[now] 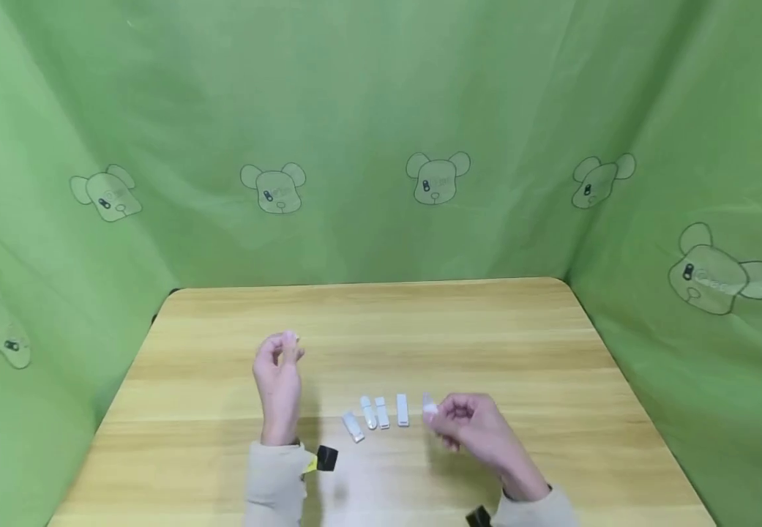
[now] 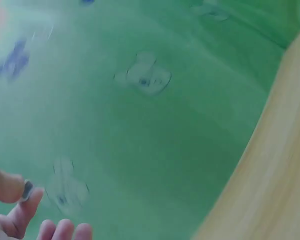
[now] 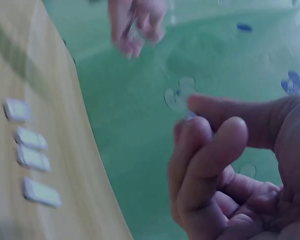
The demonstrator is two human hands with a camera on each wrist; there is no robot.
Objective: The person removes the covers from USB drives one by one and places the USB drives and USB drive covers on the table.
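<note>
My left hand is raised above the left part of the table. It pinches a small pale piece with a dark grey end between thumb and index finger; most of it is hidden by the fingertips. Lower and to the right, my right hand pinches a small whitish stick between thumb and fingertips, its greyish end pointing up and away. Between the hands lie several small white sticks that look like USB sticks: a slanted one, a round-ended one, and straight ones beside it.
The sticks lie in a loose row on a light wood-grain table with rounded far corners. A green curtain with printed bear heads surrounds the back and both sides. Black straps show at the cuffs.
</note>
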